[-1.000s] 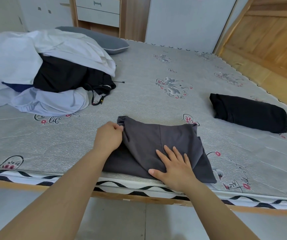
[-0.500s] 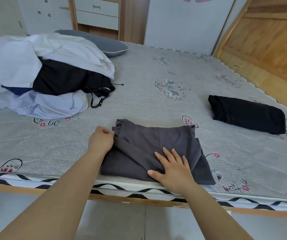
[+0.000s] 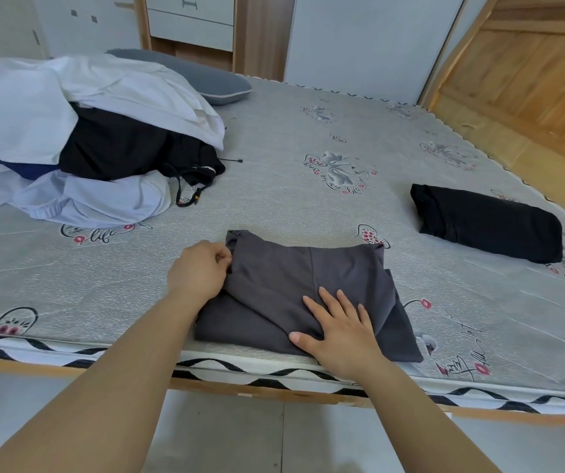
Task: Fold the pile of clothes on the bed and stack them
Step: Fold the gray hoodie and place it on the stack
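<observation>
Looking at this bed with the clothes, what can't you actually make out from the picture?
All from the head view:
- The pile of clothes: cut off by the left edge, and upper garments cover lower ones, so the count is unclear.
- The grey garment: folded over itself, its type is hidden.
- The left hand: its fingertips curl into the cloth, out of sight.
- The folded black garment: too dark to tell layers.

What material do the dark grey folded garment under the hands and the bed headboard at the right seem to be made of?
Dark grey folded garment: seemingly a soft, matte knit fabric; it drapes in smooth, rounded folds without shine. Bed headboard: light wood with a smooth finish; grain lines and panel joints show.
</observation>
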